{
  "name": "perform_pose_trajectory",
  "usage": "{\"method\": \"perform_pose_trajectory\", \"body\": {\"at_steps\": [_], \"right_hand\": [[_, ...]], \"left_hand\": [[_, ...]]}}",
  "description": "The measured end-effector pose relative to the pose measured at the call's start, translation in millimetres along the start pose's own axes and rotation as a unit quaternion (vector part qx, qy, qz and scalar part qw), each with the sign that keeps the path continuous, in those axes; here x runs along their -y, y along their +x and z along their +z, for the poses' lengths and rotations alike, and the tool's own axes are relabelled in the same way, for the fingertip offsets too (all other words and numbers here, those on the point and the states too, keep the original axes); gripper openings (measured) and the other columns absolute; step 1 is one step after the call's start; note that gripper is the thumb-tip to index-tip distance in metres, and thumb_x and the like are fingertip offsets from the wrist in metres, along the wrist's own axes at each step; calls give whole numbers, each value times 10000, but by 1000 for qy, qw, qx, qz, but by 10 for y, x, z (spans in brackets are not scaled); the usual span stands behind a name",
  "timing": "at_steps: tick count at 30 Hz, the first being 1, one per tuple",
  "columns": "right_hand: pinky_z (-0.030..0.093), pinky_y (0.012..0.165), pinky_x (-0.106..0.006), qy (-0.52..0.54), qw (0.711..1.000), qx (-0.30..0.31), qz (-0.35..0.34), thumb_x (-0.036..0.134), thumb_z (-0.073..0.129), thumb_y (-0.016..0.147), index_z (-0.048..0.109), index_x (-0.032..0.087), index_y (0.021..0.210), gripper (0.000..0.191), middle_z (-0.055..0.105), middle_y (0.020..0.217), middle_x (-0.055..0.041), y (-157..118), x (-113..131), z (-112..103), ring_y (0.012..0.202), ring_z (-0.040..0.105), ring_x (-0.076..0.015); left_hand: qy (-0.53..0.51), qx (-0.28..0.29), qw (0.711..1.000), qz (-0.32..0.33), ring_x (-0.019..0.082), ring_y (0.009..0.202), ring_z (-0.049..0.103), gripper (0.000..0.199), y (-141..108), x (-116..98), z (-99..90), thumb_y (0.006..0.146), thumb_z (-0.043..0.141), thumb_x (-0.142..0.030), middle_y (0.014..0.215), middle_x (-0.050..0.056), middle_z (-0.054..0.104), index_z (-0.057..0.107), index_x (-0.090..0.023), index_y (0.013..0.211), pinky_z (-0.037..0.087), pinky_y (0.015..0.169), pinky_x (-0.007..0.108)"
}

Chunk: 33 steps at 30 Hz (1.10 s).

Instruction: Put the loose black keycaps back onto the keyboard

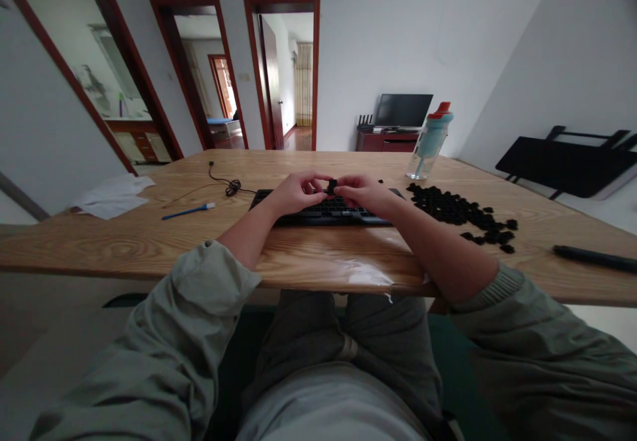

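Note:
A black keyboard [338, 213] lies on the wooden table in front of me, partly hidden under my hands. Just above it, my left hand [301, 191] and my right hand [365, 193] meet, their fingertips pinched on one small black keycap [332, 187]. The left fingers curl in from one side of it and the right fingers from the other. To the right of my right forearm spreads a heap of loose black keycaps [448, 207], with several strays at its near end.
On the table [164, 250] a blue brush [188, 211] lies left of the keyboard, near a coiled black cable [232, 188] and white tissues [112, 195]. A clear bottle [428, 142] with a red cap stands behind the heap. A black rod-like thing [594, 258] lies far right.

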State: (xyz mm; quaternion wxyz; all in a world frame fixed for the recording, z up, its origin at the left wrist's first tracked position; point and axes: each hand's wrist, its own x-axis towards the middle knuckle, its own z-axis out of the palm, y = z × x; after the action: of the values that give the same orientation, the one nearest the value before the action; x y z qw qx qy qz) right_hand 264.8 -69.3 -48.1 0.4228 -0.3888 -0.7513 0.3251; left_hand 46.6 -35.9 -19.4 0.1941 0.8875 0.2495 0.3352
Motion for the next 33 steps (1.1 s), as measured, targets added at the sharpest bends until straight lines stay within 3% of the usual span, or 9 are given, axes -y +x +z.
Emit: {"method": "perform_pose_trajectory", "body": {"at_steps": [6, 17, 26, 33], "right_hand": [[283, 488, -237, 56, 998, 9, -2, 493, 668, 797, 680, 141, 936, 378, 499, 620, 11, -75, 2, -47, 545, 407, -95], [303, 502, -228, 54, 998, 19, 15, 498, 682, 787, 685, 143, 935, 385, 493, 611, 15, -82, -11, -47, 553, 413, -93], [340, 507, -237, 47, 998, -6, 30, 538, 667, 787, 710, 150, 953, 424, 579, 708, -24, -84, -28, -54, 580, 448, -103], [280, 483, -247, -30, 998, -58, -12, 523, 653, 789, 708, 113, 1000, 464, 526, 607, -6, -164, 113, -284, 536, 409, -101]], "left_hand": [[-11, -10, 1000, 8, 68, 577, 479, 505, 6, -7, 89, 746, 726, -333, 777, 24, 647, 670, -136, 1207, 387, 548, 191], [51, -27, 998, 26, 64, 579, 460, 517, 0, -27, 137, 741, 757, -412, 811, 12, 633, 677, -167, 1190, 369, 544, 194], [79, -2, 996, 42, 62, 589, 456, 495, -3, -67, 124, 781, 631, -226, 881, 19, 652, 664, -166, 1271, 377, 565, 199], [89, -69, 992, 62, 98, 642, 526, 384, 135, -186, 324, 797, 604, -208, 838, 38, 660, 740, -161, 1153, 429, 633, 225]]}}
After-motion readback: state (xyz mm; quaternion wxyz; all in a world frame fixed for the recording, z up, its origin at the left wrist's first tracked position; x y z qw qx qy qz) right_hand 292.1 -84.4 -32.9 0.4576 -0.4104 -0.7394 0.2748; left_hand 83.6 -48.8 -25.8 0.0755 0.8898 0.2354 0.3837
